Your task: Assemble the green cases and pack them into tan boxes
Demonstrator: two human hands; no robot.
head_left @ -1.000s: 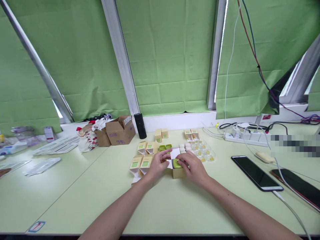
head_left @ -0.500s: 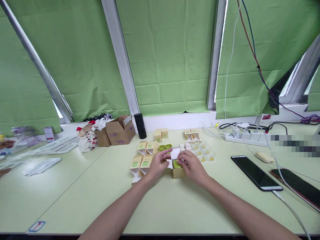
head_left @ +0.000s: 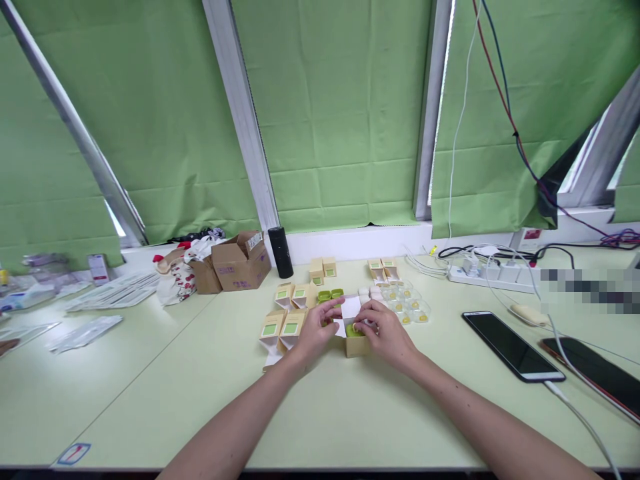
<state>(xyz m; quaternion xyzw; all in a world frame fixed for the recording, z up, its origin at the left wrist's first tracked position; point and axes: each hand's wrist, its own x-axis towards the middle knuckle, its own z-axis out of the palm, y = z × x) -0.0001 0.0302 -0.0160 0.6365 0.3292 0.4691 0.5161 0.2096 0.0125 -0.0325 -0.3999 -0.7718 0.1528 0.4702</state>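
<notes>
An open kraft box (head_left: 357,347) stands on the table with its white flap raised at the back. A green item (head_left: 353,330) sits inside it, partly hidden by fingers. My right hand (head_left: 383,332) has its fingers pinched over the box opening, on a small pale thing too tiny to name. At the box's left side, my left hand (head_left: 319,328) holds the box by its white side flap. Left of my hands are several kraft boxes with green labels (head_left: 271,329). Behind my hands lie green containers (head_left: 331,294), white pieces (head_left: 369,292) and a clear tray with yellow items (head_left: 413,307).
A black cylinder (head_left: 281,252), cardboard carton (head_left: 241,263) and cloth bag (head_left: 177,280) stand at the back left. Phones (head_left: 513,345), cables and a power strip (head_left: 495,275) lie to the right. Plastic packets (head_left: 86,333) are at the left.
My right fingers have shifted slightly over the box, and the green item sits a little lower in it. My left hand has barely moved. A person's hand at the far left has withdrawn.
</notes>
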